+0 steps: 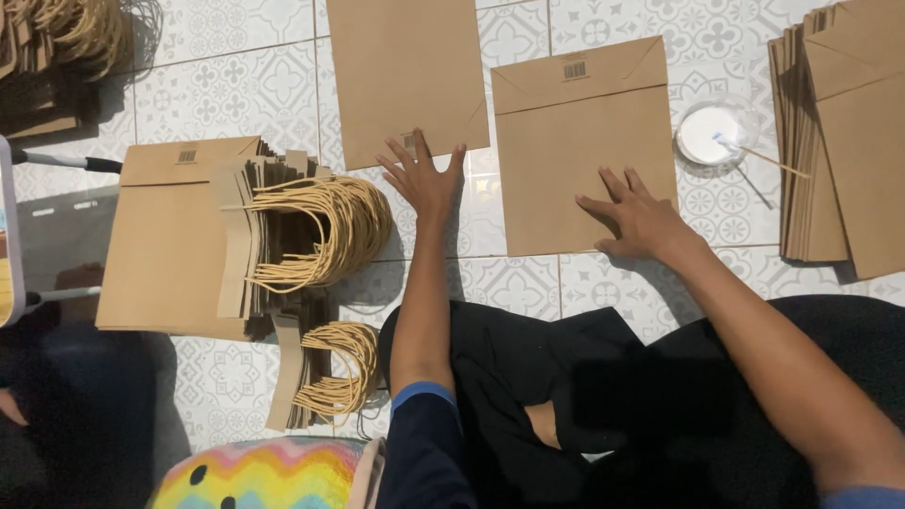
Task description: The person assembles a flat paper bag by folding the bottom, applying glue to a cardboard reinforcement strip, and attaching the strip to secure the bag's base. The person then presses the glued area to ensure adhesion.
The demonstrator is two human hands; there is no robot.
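While the left hand [424, 179] nears one flat bag [405, 75], the right hand [639, 221] presses another bag [575, 132].

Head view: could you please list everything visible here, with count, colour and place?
Flat paper bags: two, brown, on the floor ahead, one at the left hand, one under the right hand.
Bag stacks: two, brown, left and far right.
Handle strips: two bundles, tan cord on brown card, larger on the left stack, smaller nearer.
Dish: one, clear with white contents and a stick, right of the bags.
Cushion: one, rainbow, bottom left.
Floor: white patterned tiles.
Left hand: open, fingers spread, at the far bag's lower edge.
Right hand: open, flat on the near bag.
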